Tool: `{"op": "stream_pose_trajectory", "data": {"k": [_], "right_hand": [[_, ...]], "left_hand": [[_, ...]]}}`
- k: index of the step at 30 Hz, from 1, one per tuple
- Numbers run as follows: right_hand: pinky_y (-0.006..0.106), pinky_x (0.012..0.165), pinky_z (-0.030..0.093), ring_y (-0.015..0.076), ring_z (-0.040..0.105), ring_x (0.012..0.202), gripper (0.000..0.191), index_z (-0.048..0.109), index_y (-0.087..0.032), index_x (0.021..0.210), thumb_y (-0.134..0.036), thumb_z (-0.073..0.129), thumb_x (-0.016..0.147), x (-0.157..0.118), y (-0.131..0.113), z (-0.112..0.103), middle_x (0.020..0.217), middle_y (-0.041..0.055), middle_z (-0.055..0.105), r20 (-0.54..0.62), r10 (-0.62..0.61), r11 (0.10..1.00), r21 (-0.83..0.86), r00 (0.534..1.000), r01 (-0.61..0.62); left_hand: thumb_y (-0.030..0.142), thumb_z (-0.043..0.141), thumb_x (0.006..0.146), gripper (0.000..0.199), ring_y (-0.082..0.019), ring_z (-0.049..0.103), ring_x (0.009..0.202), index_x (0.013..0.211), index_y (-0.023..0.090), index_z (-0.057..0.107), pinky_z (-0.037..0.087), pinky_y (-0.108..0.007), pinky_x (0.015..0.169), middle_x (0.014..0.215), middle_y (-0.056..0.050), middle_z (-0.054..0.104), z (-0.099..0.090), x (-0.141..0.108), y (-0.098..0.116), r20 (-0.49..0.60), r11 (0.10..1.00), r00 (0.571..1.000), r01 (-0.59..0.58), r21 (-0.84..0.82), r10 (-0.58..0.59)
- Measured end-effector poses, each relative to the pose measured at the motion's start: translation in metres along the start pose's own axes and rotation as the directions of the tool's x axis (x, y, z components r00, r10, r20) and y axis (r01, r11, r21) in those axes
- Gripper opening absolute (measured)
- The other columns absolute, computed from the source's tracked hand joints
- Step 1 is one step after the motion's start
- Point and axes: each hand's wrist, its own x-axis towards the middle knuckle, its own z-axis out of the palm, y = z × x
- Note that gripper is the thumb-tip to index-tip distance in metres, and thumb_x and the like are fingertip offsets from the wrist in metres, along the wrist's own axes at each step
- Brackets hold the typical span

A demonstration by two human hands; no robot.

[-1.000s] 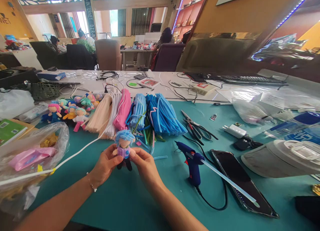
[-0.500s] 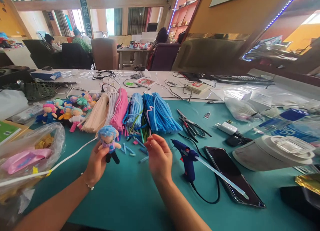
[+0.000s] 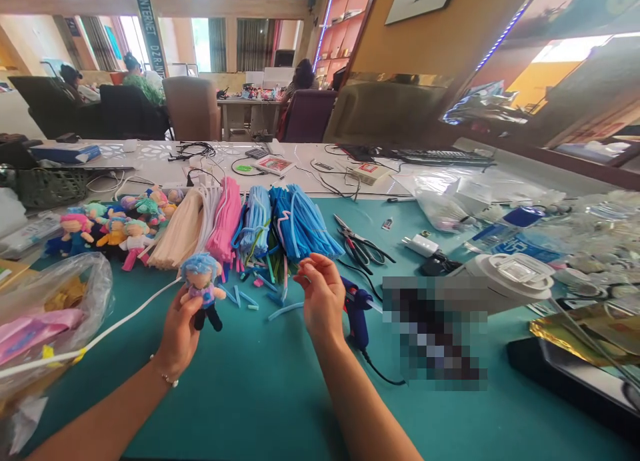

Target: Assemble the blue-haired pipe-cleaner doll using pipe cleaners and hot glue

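Note:
My left hand [image 3: 181, 324] is closed round a small fuzzy doll [image 3: 203, 289] with blue curly hair, a lilac top and black legs, held upright above the green mat. My right hand [image 3: 323, 294] is raised to its right, apart from the doll, thumb and fingertips pinched together. Whatever the pinch may hold is too small to make out. A light blue pipe cleaner piece [image 3: 284, 310] lies by that hand, its end hidden behind it. Short cut blue pieces [image 3: 246, 297] are scattered between the hands. Just right of my right hand is a blue glue gun [image 3: 358, 321], partly covered by it.
Bundles of beige [image 3: 177, 231], pink [image 3: 225, 221] and blue pipe cleaners [image 3: 305, 224] lie behind the hands. Several finished dolls [image 3: 123, 228] sit left. Pliers [image 3: 359, 244], a charger [image 3: 421, 246] and a lidded white cup [image 3: 493, 284] stand right. A white cable [image 3: 125, 321] crosses the left side.
The view has turned slightly right, so the scene sits further left. My right hand now overlaps the glue gun. The doll stays in my left hand, and the phone area is blurred over.

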Motion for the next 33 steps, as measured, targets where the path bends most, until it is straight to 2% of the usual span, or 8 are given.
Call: {"op": "stream_pose_trajectory", "data": {"k": [2, 5, 9, 13, 17, 20, 27, 33], "right_hand": [[0.032, 0.064, 0.049, 0.0165, 0.058, 0.069, 0.025, 0.065, -0.021, 0.095, -0.034, 0.05, 0.08, 0.002, 0.005, 0.0, 0.085, 0.0031, 0.065, 0.121, -0.022, 0.977, -0.208, 0.992, 0.047], [0.035, 0.072, 0.048, 0.0211, 0.06, 0.079, 0.025, 0.071, -0.02, 0.09, -0.022, 0.05, 0.077, 0.002, 0.01, 0.002, 0.093, 0.007, 0.068, 0.23, -0.038, 0.909, -0.397, 0.972, 0.13], [0.039, 0.086, 0.043, 0.0274, 0.055, 0.096, 0.034, 0.074, -0.018, 0.096, -0.009, 0.047, 0.078, -0.003, 0.016, 0.006, 0.097, 0.0124, 0.068, 0.338, -0.037, 0.729, -0.635, 0.94, 0.257], [0.037, 0.078, 0.042, 0.0277, 0.056, 0.089, 0.033, 0.076, -0.016, 0.095, -0.006, 0.049, 0.079, -0.009, 0.019, 0.011, 0.09, 0.0134, 0.069, 0.43, 0.022, 0.544, -0.763, 0.903, 0.35], [0.035, 0.075, 0.041, 0.0258, 0.056, 0.088, 0.032, 0.076, -0.019, 0.092, -0.006, 0.049, 0.08, -0.013, 0.018, 0.013, 0.088, 0.0108, 0.07, 0.485, 0.049, 0.421, -0.803, 0.873, 0.422], [0.033, 0.075, 0.041, 0.0246, 0.056, 0.09, 0.033, 0.074, -0.02, 0.097, -0.006, 0.048, 0.082, -0.012, 0.016, 0.011, 0.091, 0.0093, 0.07, 0.485, 0.034, 0.372, -0.818, 0.874, 0.439], [0.036, 0.079, 0.04, 0.0271, 0.054, 0.096, 0.035, 0.067, -0.015, 0.108, -0.005, 0.045, 0.082, -0.001, 0.019, 0.0, 0.106, 0.0138, 0.064, 0.368, -0.079, 0.323, -0.87, 0.926, 0.373], [0.035, 0.078, 0.043, 0.0252, 0.056, 0.094, 0.031, 0.067, -0.015, 0.104, -0.005, 0.046, 0.084, -0.001, 0.024, 0.001, 0.102, 0.0125, 0.065, 0.437, -0.139, 0.356, -0.816, 0.889, 0.456]], "left_hand": [[0.026, 0.071, 0.061, 0.016, -0.015, 0.06, 0.058, 0.075, 0.019, 0.067, 0.051, -0.028, 0.059, 0.064, 0.0, 0.069, 0.0, 0.0, 0.0, -0.003, 1.0, 1.0, 0.002, -0.001, -0.002], [0.027, 0.072, 0.06, 0.018, -0.016, 0.062, 0.059, 0.075, 0.018, 0.067, 0.052, -0.027, 0.058, 0.065, 0.0, 0.071, 0.001, 0.0, -0.001, -0.012, 1.0, 1.0, 0.008, -0.012, -0.008], [0.028, 0.074, 0.06, 0.021, -0.015, 0.062, 0.06, 0.077, 0.018, 0.069, 0.052, -0.025, 0.058, 0.067, -0.001, 0.072, 0.0, 0.001, -0.003, -0.001, 0.999, 1.0, 0.022, -0.032, -0.022], [0.03, 0.074, 0.061, 0.021, -0.016, 0.064, 0.063, 0.077, 0.017, 0.071, 0.052, -0.025, 0.059, 0.068, -0.001, 0.072, -0.002, 0.001, -0.006, 0.022, 0.999, 0.999, 0.028, -0.028, -0.028], [0.032, 0.075, 0.061, 0.024, -0.017, 0.065, 0.064, 0.078, 0.016, 0.071, 0.052, -0.026, 0.058, 0.069, -0.002, 0.073, -0.002, 0.001, -0.007, 0.03, 0.999, 0.999, 0.031, -0.015, -0.031], [0.031, 0.075, 0.061, 0.023, -0.016, 0.064, 0.063, 0.078, 0.016, 0.071, 0.052, -0.026, 0.058, 0.069, -0.002, 0.072, 0.0, 0.001, -0.006, 0.033, 0.999, 0.999, 0.03, -0.024, -0.029], [0.029, 0.075, 0.058, 0.021, -0.016, 0.062, 0.061, 0.075, 0.017, 0.071, 0.052, -0.026, 0.059, 0.066, -0.001, 0.07, 0.001, 0.003, -0.006, -0.001, 1.0, 1.0, 0.014, -0.028, -0.014], [0.031, 0.076, 0.057, 0.024, -0.016, 0.062, 0.061, 0.075, 0.016, 0.07, 0.052, -0.027, 0.06, 0.066, -0.001, 0.069, -0.001, 0.005, -0.01, -0.024, 0.998, 0.999, 0.036, -0.06, -0.038]]}}
